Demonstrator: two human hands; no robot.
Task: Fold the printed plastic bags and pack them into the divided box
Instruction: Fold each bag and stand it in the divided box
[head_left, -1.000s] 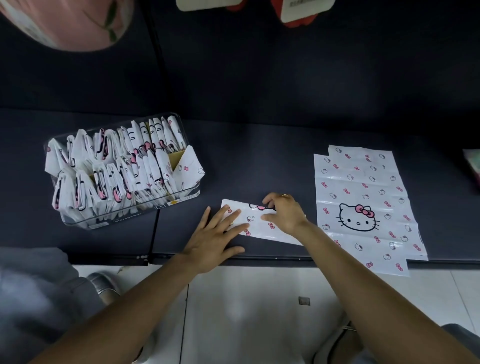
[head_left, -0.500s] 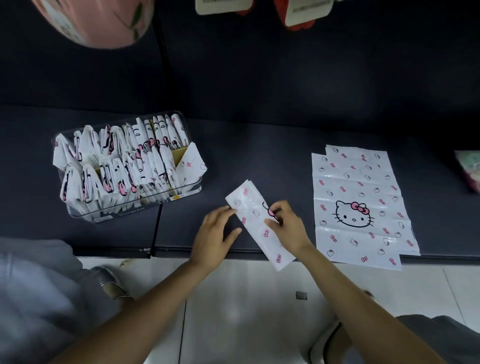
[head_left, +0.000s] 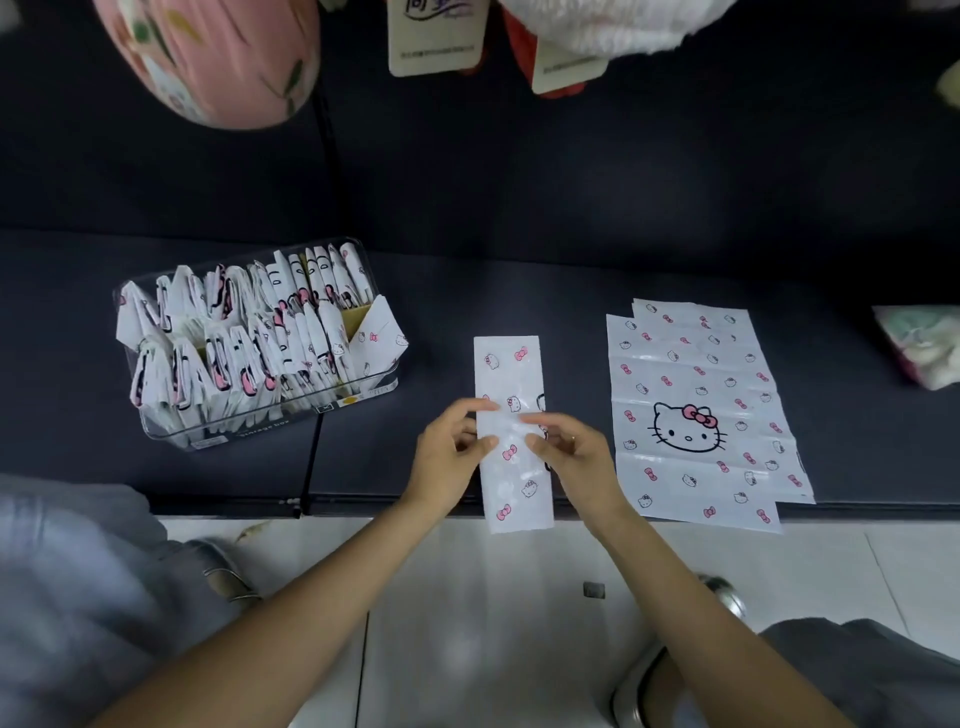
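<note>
A white plastic bag folded into a long narrow strip (head_left: 511, 374), printed with pink bows and cat faces, lies lengthwise on the dark seat, its near end over the seat's front edge. My left hand (head_left: 448, 457) pinches the strip's left edge near the middle. My right hand (head_left: 574, 457) pinches its right edge opposite. To the right lies a stack of flat printed bags (head_left: 696, 410). At the left stands the clear divided box (head_left: 363, 392), packed with several folded bags (head_left: 244, 338).
The work surface is a dark sofa seat (head_left: 519, 301) with its backrest behind. A pink helmet (head_left: 218, 57) and hanging tags (head_left: 436, 36) sit at the top. A pale bundle (head_left: 924, 343) lies at the far right. White tiled floor (head_left: 493, 623) runs below the seat edge.
The folded strip has turned from lying slanted under my hands to pointing straight away from me. Both hands moved to its middle and now pinch its two long edges.
</note>
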